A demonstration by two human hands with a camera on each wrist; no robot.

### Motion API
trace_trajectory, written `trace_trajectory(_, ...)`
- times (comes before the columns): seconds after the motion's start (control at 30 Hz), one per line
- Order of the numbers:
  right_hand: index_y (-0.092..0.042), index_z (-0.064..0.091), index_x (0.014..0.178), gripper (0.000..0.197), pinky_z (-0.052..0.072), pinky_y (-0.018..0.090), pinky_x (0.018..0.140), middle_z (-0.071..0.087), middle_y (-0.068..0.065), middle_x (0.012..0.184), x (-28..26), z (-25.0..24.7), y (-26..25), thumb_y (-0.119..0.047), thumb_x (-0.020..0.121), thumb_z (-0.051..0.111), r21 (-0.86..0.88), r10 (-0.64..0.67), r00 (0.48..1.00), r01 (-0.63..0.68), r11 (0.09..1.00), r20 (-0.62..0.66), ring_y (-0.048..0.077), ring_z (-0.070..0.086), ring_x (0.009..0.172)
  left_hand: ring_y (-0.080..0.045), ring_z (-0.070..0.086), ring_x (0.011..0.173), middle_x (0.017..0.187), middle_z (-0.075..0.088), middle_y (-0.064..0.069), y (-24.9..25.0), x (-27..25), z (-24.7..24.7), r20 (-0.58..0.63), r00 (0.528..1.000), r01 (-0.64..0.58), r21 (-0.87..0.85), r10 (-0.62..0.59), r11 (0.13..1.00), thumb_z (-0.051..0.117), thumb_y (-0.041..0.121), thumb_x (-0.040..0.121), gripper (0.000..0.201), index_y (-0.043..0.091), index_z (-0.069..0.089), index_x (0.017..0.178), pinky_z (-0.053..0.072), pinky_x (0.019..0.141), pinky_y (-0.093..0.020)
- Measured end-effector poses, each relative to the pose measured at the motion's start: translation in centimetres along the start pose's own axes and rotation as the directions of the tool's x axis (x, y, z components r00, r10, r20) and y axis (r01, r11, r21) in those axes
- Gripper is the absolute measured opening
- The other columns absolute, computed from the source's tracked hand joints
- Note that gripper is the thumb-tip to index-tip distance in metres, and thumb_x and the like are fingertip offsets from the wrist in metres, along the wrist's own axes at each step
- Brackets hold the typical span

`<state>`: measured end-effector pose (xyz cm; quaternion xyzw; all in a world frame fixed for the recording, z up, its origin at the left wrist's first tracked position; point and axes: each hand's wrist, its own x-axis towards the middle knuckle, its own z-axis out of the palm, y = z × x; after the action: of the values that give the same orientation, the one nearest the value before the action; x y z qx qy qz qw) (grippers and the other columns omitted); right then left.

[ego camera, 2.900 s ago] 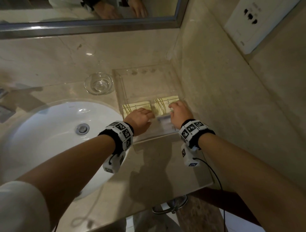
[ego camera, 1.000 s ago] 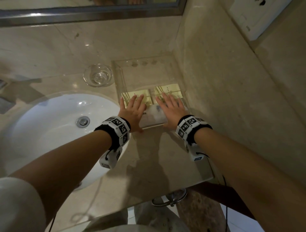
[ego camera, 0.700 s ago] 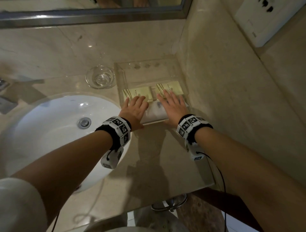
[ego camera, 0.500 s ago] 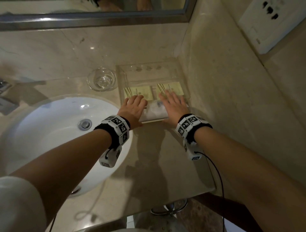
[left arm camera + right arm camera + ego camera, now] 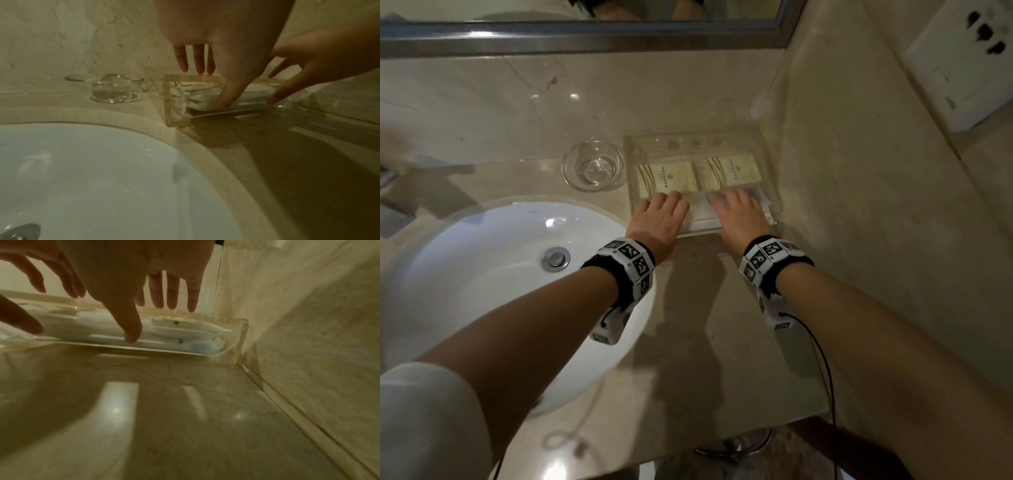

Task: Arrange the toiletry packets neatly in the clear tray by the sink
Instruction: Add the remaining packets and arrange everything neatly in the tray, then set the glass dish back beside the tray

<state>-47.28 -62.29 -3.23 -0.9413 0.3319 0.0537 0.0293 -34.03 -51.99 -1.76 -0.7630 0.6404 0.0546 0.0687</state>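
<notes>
Nearest us the counter (image 5: 705, 342) is bare marble, with the sink (image 5: 493, 291) on our left. At the counter's far right corner, just beside the wall (image 5: 859, 205), sits the tray (image 5: 633, 185).

Our left hand (image 5: 659, 219) and right hand (image 5: 739, 214) both lie over the tray's near edge. In the wrist views the fingers are straight and spread, reaching down over the near wall; each thumb points down at the outside of that wall, though we cannot tell whether it touches. Neither hand holds anything. Whether the fingertips rest on the white packets (image 5: 180, 331) stacked along the near side we cannot tell for certain; from the head view they seem to press lightly on top.

Beyond our fingers two yellow packets (image 5: 671, 176) lie flat side by side across the middle, a narrow gap between them. The back of the tray looks unoccupied. A glass dish (image 5: 592, 168) stands just left of the tray.

We judge this to be the closing step: patting and squaring the white stack so it lines up with the yellow pair. The next move likely calls for a gentle, even push with flat fingers, then lifting both hands straight up so nothing drags askew.
</notes>
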Motion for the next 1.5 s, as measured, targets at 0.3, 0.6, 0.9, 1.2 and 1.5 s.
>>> trace_trajectory(0.3, -0.007, 0.062, 0.110, 0.049, 0.049, 0.035, 0.071, 0.063, 0.012, 0.099, 1.0, -0.1, -1.0, -0.004, 0.074, 0.029, -0.006, -0.001, 0.989, 0.000, 1.000, -0.149, 0.030, 0.061, 0.089, -0.032, 0.037, 0.122, 0.142, 0.033, -0.010, -0.3, 0.9, 0.1, -0.044, 0.999, 0.002, 0.023, -0.001, 1.000, 0.039, 0.006, 0.088, 0.044, 0.010, 0.032, 0.131, 0.035, 0.095, -0.040)
trace_trajectory(0.6, -0.012, 0.065, 0.085, 0.024, 0.049, 0.026, 0.060, 0.063, 0.005, 0.079, 1.0, 0.3, -1.3, -0.006, 0.068, 0.050, -0.085, -0.023, 0.992, 0.012, 0.996, -0.124, 0.022, 0.062, 0.070, -0.034, 0.043, 0.114, 0.140, 0.039, -0.013, -0.5, 1.4, 1.1, -0.069, 0.997, 0.016, 0.004, -0.016, 1.000, 0.044, 0.002, 0.085, 0.044, 0.009, 0.039, 0.128, 0.037, 0.092, -0.042)
trace_trajectory(0.9, -0.010, 0.036, 0.137, 0.065, 0.038, 0.037, 0.096, 0.043, 0.010, 0.130, 0.8, -1.6, -1.4, -0.039, 0.085, 0.060, -0.047, 0.037, 0.996, -0.033, 0.998, 0.084, 0.027, 0.043, 0.119, -0.029, 0.044, 0.118, 0.133, 0.045, -0.009, -2.7, 0.0, 0.6, -0.102, 0.993, 0.041, -0.098, -0.051, 0.994, 0.041, 0.053, 0.089, 0.057, 0.010, 0.041, 0.126, 0.036, 0.093, -0.040)
trace_trajectory(1.2, -0.005, 0.056, 0.119, 0.054, 0.040, 0.039, 0.094, 0.057, 0.014, 0.123, 1.1, -5.4, -5.8, -0.041, 0.101, 0.019, 0.021, 0.048, 0.998, -0.049, 0.999, 0.035, 0.030, 0.050, 0.114, -0.033, 0.056, 0.106, 0.117, 0.058, -0.013, -9.3, -6.5, -1.6, -0.072, 0.939, 0.305, -0.280, -0.337, 0.910, 0.033, 0.034, 0.098, 0.035, 0.008, 0.047, 0.116, 0.043, 0.078, -0.038)
trace_trajectory(1.5, -0.007, 0.053, 0.121, 0.038, 0.041, 0.041, 0.097, 0.057, 0.012, 0.126, 4.4, -7.7, -15.7, -0.033, 0.097, 0.038, 0.153, -0.062, 0.998, 0.063, 0.986, -0.013, 0.031, 0.050, 0.117, -0.039, 0.058, 0.100, 0.109, 0.063, -0.020, -17.8, -17.5, -0.1, 0.074, 0.730, 0.658, -0.344, -0.679, 0.670, 0.037, 0.029, 0.097, 0.031, 0.005, 0.050, 0.112, 0.046, 0.079, -0.041)
